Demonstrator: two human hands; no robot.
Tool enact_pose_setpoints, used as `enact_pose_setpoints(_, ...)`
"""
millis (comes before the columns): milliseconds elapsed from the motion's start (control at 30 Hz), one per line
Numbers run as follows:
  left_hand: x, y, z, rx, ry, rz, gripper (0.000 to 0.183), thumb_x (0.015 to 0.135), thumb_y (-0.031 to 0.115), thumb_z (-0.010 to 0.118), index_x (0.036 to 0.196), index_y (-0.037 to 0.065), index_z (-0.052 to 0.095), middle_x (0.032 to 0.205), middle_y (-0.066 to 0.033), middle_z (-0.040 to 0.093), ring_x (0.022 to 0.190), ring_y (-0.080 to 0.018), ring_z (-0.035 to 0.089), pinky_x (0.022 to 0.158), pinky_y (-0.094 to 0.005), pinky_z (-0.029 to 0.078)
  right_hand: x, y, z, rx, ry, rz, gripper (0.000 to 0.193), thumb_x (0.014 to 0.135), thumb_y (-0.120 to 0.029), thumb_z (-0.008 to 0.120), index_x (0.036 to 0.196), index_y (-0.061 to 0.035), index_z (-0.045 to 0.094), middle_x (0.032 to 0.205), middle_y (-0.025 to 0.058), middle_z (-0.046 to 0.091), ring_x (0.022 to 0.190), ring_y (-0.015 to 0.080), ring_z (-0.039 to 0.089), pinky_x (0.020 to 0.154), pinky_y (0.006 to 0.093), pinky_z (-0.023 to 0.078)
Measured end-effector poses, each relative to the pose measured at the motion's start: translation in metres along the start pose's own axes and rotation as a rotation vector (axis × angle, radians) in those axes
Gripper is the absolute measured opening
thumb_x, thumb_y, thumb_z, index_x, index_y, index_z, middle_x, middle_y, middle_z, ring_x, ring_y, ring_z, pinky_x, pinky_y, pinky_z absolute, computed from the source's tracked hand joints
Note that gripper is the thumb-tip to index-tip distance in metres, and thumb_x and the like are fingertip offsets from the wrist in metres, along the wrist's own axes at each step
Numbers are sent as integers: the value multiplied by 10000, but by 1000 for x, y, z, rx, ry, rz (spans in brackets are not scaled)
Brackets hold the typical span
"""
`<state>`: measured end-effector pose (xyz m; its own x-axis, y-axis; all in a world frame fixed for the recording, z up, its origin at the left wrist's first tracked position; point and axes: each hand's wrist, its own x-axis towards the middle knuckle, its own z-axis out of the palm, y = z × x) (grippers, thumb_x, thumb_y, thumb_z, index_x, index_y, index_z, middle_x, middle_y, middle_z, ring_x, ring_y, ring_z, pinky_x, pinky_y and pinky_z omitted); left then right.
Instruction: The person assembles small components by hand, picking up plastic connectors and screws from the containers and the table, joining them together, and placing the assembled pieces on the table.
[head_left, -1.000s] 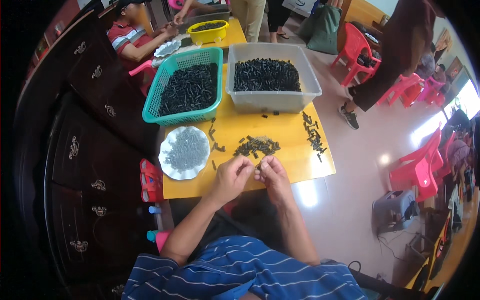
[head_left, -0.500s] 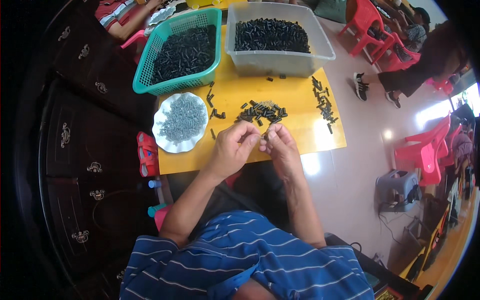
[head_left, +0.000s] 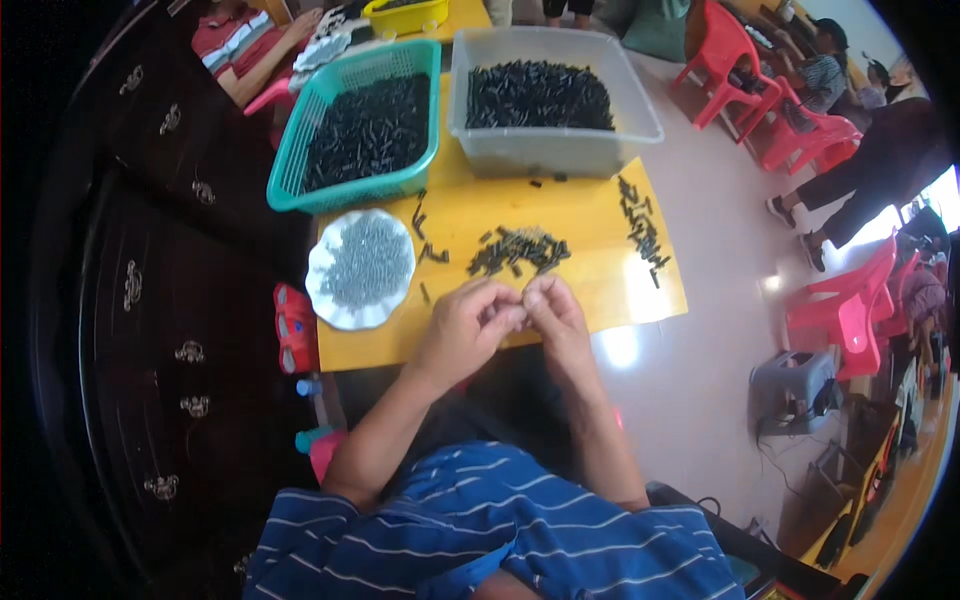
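Observation:
My left hand (head_left: pixel 468 328) and my right hand (head_left: pixel 556 314) meet over the near edge of the yellow table (head_left: pixel 455 345). The fingers of both are pinched together, fingertips touching. Whatever small piece lies between them is hidden. Just beyond the hands is a loose pile of short black cylindrical pieces (head_left: pixel 515 252), with some small pale pieces mixed in. Left of my left hand stands a white scalloped dish (head_left: pixel 352 318) heaped with small silvery-grey parts (head_left: pixel 366 262).
At the back stand a green basket (head_left: pixel 290 190) and a clear plastic bin (head_left: pixel 560 150), both holding black pieces. More black parts (head_left: pixel 642 235) line the table's right side. Dark drawers (head_left: pixel 150 300) rise at left. Red chairs (head_left: pixel 850 315), a grey stool (head_left: pixel 795 390) and a walking person (head_left: pixel 870 170) are at right.
My hands have drawn closer together, fingertips now touching. The table and bins sit slightly lower in the picture. At right, the walking person has moved further to the right.

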<state>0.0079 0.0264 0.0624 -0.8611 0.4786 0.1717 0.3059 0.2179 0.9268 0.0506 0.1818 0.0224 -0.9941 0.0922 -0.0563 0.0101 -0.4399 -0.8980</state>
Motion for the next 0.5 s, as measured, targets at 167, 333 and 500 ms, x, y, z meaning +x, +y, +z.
enact_pose_setpoints(167, -1, 5, -2, -128, -12, -30, 178, 900, -12, 696, 1070, -39, 650, 864, -46, 696, 749, -89, 667, 664, -232, 525, -1, 0, -5, 145, -52, 110, 105, 1030, -197, 583, 1035, -96, 556, 884, -14, 571, 774, 84, 561, 735, 232, 470)
enact_pose_setpoints(333, 2, 1, -6, -121, 16, 35, 230, 899, -4, 701, 1127, -27, 679, 859, -45, 691, 764, -78, 646, 686, -222, 519, -4, -8, -6, 256, -142, 208, 147, 1019, -257, 617, 1025, -115, 579, 864, -20, 591, 758, 83, 576, 713, 231, 481)
enact_pose_setpoints(500, 5, 11, -11, -57, -10, 93, 94, 898, 5, 698, 982, -25, 726, 852, -64, 686, 770, -107, 665, 683, -237, 522, -6, -10, -10, 241, -224, 229, 182, 1012, -304, 629, 1014, -126, 593, 806, -38, 595, 730, 71, 587, 694, 226, 472)
